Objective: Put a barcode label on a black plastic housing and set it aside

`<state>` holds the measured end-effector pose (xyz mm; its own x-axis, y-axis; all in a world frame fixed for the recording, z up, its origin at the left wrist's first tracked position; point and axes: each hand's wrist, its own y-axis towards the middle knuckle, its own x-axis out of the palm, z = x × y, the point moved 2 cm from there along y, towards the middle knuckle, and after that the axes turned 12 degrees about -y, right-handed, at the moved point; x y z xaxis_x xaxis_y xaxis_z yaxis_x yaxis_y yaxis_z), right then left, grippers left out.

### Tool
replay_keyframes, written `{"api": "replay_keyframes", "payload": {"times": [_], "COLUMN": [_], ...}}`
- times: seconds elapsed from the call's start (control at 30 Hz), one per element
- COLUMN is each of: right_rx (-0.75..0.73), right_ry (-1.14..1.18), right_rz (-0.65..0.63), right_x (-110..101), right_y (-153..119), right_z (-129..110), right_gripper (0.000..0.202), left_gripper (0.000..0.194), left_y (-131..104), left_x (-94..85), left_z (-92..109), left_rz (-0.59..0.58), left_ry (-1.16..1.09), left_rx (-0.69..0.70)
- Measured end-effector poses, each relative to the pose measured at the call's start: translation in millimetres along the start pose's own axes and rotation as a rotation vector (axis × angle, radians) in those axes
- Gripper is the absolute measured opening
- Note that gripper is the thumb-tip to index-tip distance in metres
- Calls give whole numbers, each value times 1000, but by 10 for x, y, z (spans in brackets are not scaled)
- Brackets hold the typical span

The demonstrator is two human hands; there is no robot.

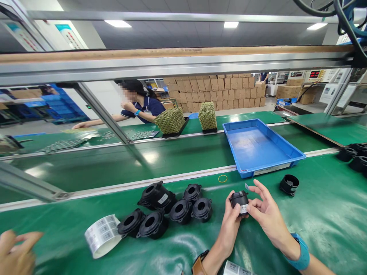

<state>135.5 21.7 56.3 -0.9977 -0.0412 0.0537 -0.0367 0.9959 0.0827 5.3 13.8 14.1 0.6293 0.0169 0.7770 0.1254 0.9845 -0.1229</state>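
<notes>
My left hand point(228, 229) is closed around a small black round plastic housing point(238, 197), tilted above the green mat. A white printed label point(244, 209) sits on the housing's side. My right hand point(268, 217) is at that label, thumb and a bent finger pressed against it, other fingers raised. A small bluish piece point(247, 186) shows by a raised fingertip; whether it sticks there I cannot tell. Several similar black housings point(180, 211) stand to the left, near a curled strip of silver labels point(103, 235). Another housing point(289, 184) stands to the right.
A blue tray point(263, 143) straddles the edge of the green conveyor point(172, 152). A yellow rubber band point(222, 178) lies near it. More housings point(358, 162) stand far right. Another person's hand point(17, 252) enters bottom left. Across the belt sits a co-worker point(146, 103) beside stacked yellowish parts point(170, 121).
</notes>
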Motion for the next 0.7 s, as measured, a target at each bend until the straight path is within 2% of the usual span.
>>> {"api": "replay_keyframes", "payload": {"times": [0.7], "right_rx": [9], "right_ry": [-17], "right_rz": [-1], "right_x": [-5], "right_y": [-8], "right_z": [-24], "right_gripper": [75], "left_gripper": [66], "left_y": [-17], "left_x": [16], "left_z": [23], "left_rz": [9], "left_ry": [-8], "left_rx": [0]}}
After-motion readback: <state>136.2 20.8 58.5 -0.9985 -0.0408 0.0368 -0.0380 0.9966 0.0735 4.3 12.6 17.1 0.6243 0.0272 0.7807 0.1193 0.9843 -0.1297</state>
